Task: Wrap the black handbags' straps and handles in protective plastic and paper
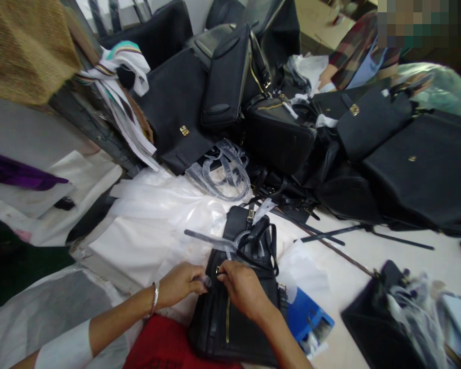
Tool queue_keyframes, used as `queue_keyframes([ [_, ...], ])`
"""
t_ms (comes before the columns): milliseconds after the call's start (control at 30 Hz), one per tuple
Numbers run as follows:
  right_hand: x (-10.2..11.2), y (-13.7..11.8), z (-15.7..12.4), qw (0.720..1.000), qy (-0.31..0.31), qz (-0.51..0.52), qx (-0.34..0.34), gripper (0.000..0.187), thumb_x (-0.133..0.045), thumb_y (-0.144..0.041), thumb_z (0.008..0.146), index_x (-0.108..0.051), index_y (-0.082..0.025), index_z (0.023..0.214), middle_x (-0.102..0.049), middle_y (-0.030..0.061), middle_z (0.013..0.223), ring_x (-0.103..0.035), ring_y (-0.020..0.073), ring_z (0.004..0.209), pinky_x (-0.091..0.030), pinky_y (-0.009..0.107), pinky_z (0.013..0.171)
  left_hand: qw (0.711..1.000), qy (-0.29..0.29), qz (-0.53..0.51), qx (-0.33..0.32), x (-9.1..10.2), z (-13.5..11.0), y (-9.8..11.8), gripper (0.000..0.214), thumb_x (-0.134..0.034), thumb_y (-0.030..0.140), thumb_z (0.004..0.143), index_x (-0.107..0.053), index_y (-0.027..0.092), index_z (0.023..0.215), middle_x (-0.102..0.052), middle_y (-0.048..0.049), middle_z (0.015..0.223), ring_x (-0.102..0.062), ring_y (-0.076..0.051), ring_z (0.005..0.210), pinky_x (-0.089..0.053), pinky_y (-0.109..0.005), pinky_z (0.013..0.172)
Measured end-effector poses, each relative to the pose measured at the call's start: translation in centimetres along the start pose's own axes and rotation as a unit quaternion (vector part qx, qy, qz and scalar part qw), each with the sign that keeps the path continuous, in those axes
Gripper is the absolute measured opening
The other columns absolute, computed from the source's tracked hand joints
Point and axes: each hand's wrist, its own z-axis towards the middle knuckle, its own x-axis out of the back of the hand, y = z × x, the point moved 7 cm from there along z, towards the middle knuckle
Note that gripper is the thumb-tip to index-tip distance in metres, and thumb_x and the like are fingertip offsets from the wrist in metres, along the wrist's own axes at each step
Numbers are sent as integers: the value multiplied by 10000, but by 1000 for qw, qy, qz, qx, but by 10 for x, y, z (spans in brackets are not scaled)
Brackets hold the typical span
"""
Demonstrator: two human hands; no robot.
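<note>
A black leather handbag (230, 328) with a gold zip lies flat in front of me on the table, its handles wrapped in clear plastic. My left hand (180, 283) is closed at the bag's upper left edge, pinching a small strip of clear plastic. My right hand (243, 286) rests on the bag's top, fingers pinched together near the zip end. The two hands almost touch. What the right fingers grip is too small to name.
A heap of black handbags (276, 133) fills the back of the table. White dust bags (153, 225) lie to the left, a blue packet (305, 318) right of my bag, another black bag (376, 328) at the lower right. A person in a plaid sleeve (353, 51) works at the far side.
</note>
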Motion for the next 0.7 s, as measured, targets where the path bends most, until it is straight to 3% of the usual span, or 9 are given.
queue_keyframes([
  [167,15,12,-3,999,13,20,-44,88,-504,-223,895,-585,-213,928,-664,23,860,-614,170,814,-388,248,713,1000,-9,-25,15,5,-3,2,211,-552,341,773,-597,170,658,-614,33,611,-521,-127,594,-310,-215,558],
  [267,19,10,-7,997,-2,74,-20,116,-526,-261,898,-605,-245,981,-680,4,914,-625,168,856,-392,238,730,1000,8,10,22,12,-2,-1,240,-530,343,788,-570,175,621,-611,28,588,-515,-126,565,-308,-223,554],
  [400,16,6,-8,993,-20,120,-12,111,-563,-349,886,-621,-255,892,-680,-31,846,-624,153,780,-372,218,659,998,20,52,29,18,-1,-4,231,-527,327,791,-568,180,617,-629,25,585,-529,-127,552,-306,-224,551],
  [700,4,-4,2,999,-11,36,-12,132,-552,-321,876,-588,-229,790,-638,-21,677,-571,137,636,-284,236,585,999,-17,36,7,7,0,6,194,-523,276,796,-651,187,681,-671,22,645,-594,-139,620,-362,-209,591],
])
